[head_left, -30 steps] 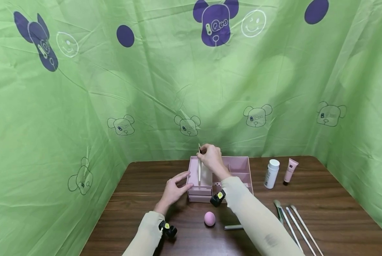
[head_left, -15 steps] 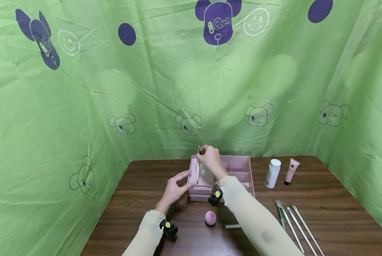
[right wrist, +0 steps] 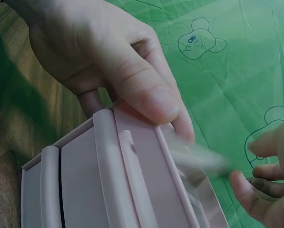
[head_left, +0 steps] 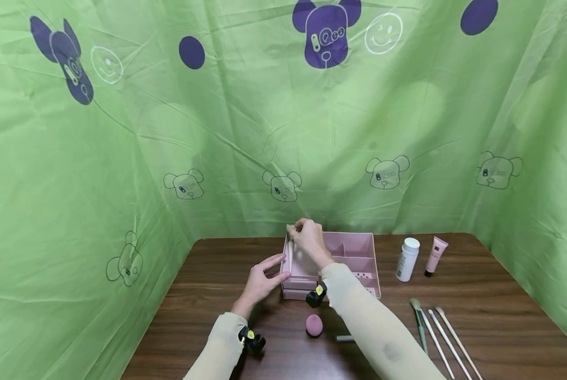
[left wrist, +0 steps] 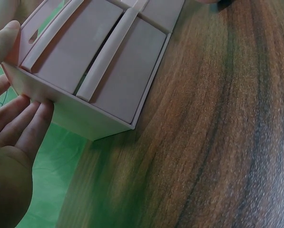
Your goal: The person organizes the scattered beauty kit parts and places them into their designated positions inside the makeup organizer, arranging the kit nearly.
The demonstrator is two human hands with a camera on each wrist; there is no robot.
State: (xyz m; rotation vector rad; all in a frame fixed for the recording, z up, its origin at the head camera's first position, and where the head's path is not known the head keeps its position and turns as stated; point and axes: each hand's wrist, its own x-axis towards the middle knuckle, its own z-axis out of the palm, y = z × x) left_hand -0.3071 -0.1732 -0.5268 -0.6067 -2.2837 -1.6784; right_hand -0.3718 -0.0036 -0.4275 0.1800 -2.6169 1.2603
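Observation:
A pink desktop organizer (head_left: pixel 299 294) with two drawers on its left side stands at the back of the table. My left hand (head_left: pixel 261 282) rests on its front left corner, thumb on the front edge and fingers along the side wall, as the left wrist view also shows. My right hand (head_left: pixel 310 241) pinches a slim, pale makeup brush (head_left: pixel 290 257) near its upper end. The brush stands nearly upright at the left compartment of the organizer, bristles up. It is a blur (right wrist: pixel 196 156) in the right wrist view, and its lower end is hard to see there.
A pink egg-shaped sponge (head_left: pixel 314 325) lies in front of the organizer. A short grey stick (head_left: pixel 345 338) is partly under the right sleeve. To the right are a white bottle (head_left: pixel 408 259), a pink tube (head_left: pixel 436 256) and several brushes (head_left: pixel 447 338). Green cloth (head_left: pixel 245 132) surrounds the table.
My right hand has shifted a little left and down with the brush, which now sits lower and closer to the organizer's left wall. The left hand stays at the corner.

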